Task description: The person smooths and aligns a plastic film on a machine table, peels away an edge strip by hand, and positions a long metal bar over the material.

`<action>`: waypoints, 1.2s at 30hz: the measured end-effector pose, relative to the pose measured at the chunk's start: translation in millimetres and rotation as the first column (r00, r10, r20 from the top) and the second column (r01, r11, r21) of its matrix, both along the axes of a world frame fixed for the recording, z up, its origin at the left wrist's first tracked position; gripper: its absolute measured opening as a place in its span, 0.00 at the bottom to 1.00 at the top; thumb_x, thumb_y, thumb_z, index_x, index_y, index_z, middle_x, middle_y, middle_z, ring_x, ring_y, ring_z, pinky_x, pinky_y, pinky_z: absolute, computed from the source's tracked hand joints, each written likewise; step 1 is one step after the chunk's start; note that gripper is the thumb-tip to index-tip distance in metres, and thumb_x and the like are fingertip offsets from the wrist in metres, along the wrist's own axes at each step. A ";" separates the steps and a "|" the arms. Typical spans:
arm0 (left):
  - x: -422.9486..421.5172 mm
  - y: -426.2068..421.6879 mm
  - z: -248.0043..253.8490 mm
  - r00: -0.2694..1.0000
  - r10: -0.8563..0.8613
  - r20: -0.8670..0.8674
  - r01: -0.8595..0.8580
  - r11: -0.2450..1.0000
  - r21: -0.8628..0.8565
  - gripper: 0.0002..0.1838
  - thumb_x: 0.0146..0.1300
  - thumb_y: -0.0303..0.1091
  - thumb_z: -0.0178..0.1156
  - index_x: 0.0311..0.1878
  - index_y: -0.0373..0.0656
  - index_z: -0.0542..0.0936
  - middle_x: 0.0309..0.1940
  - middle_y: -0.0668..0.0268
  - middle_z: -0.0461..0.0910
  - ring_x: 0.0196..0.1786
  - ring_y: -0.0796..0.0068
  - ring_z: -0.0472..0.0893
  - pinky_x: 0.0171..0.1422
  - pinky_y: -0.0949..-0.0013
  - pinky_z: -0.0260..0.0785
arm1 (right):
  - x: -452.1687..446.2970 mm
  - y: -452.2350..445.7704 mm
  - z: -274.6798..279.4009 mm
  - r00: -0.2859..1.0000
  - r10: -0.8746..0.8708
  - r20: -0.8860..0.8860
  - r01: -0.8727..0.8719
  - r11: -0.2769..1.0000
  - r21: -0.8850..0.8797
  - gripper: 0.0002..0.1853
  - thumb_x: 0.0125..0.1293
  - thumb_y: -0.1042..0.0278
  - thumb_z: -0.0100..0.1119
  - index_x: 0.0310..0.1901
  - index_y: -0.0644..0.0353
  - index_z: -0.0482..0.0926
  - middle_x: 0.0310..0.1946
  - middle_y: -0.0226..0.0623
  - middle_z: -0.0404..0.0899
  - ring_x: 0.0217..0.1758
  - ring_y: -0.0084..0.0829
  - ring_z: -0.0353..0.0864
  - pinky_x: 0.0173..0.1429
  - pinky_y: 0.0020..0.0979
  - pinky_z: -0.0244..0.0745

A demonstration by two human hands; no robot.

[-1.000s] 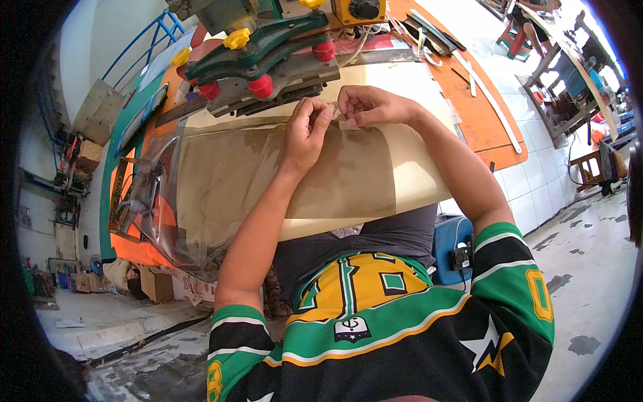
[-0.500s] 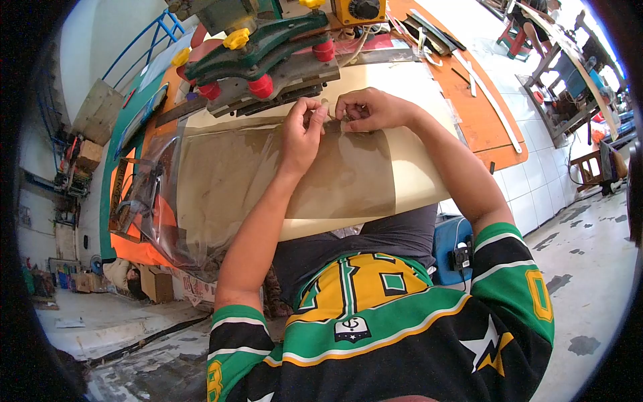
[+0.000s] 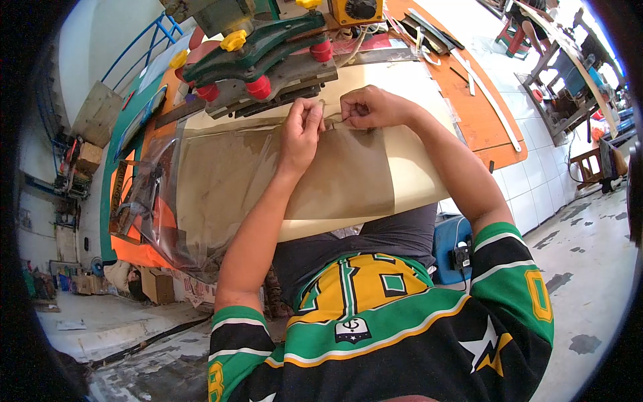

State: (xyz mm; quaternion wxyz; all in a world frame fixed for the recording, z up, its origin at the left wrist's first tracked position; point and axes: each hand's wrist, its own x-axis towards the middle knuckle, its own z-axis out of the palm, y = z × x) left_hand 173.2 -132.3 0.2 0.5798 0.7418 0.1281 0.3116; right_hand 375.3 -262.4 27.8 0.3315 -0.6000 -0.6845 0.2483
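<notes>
A thin, see-through brownish plastic sheet [image 3: 348, 177] lies over a cream board in front of me. At its far edge my left hand [image 3: 303, 130] is closed, thumb and forefinger pinched together on the sheet's edge. A little to the right, my right hand [image 3: 375, 107] is curled shut with its fingertips pinching the same edge. A narrow piece of that edge spans the small gap between the hands. What lies inside the curled fingers is hidden. Just beyond the hands is a press bar [image 3: 281, 84] under a green metal frame [image 3: 261, 50] with red feet and yellow knobs.
The cream board [image 3: 418, 164] covers part of an orange table [image 3: 492, 130]. Crumpled clear plastic [image 3: 164, 201] hangs at the left. A long white strip [image 3: 492, 104] and dark strips [image 3: 429, 30] lie at the right. A yellow control box [image 3: 358, 12] stands behind the press.
My right hand has shifted slightly right and its fingers have curled tighter, so the gap between the hands is wider. The left hand has barely moved.
</notes>
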 end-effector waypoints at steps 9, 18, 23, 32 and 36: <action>1.0 7.0 -5.8 0.972 0.229 0.044 -0.233 0.958 0.168 0.10 0.82 0.37 0.54 0.42 0.42 0.74 0.25 0.74 0.70 0.27 0.85 0.67 0.33 0.73 0.62 | 7.4 -0.7 1.4 0.999 0.045 0.009 -0.045 0.998 0.043 0.06 0.68 0.70 0.67 0.39 0.64 0.81 0.25 0.27 0.79 0.28 0.19 0.74 0.35 0.29 0.71; -1.0 -2.2 4.8 0.992 -0.088 0.095 0.096 0.992 -0.083 0.11 0.83 0.40 0.54 0.49 0.43 0.73 0.35 0.65 0.84 0.35 0.78 0.83 0.40 0.74 0.73 | -6.4 -2.1 10.5 1.000 -0.013 -0.018 0.012 1.000 -0.020 0.15 0.68 0.55 0.74 0.39 0.59 0.83 0.29 0.28 0.77 0.33 0.22 0.74 0.38 0.31 0.69; 0.8 -0.2 -1.2 0.987 -0.116 0.115 0.124 0.990 -0.064 0.10 0.82 0.41 0.55 0.50 0.43 0.74 0.35 0.66 0.84 0.36 0.79 0.83 0.41 0.74 0.74 | -9.4 -0.8 9.0 0.996 0.055 0.064 -0.057 0.998 0.019 0.18 0.63 0.50 0.77 0.38 0.59 0.86 0.32 0.34 0.79 0.37 0.30 0.79 0.43 0.35 0.73; 0.7 0.3 -0.8 0.996 -0.016 0.086 0.011 0.998 0.065 0.08 0.82 0.37 0.56 0.48 0.43 0.74 0.31 0.71 0.79 0.31 0.83 0.77 0.37 0.76 0.71 | -8.8 2.0 6.5 0.990 0.104 0.097 -0.101 0.994 -0.039 0.16 0.68 0.55 0.72 0.36 0.61 0.85 0.30 0.36 0.78 0.36 0.32 0.78 0.42 0.37 0.72; -0.7 -1.8 2.3 0.996 0.072 0.062 -0.080 0.986 0.144 0.08 0.81 0.33 0.56 0.44 0.40 0.75 0.27 0.71 0.76 0.30 0.83 0.76 0.36 0.75 0.68 | -5.8 2.8 8.3 0.985 0.147 0.087 -0.142 0.988 -0.062 0.15 0.70 0.56 0.70 0.36 0.62 0.84 0.30 0.36 0.77 0.36 0.31 0.78 0.43 0.37 0.72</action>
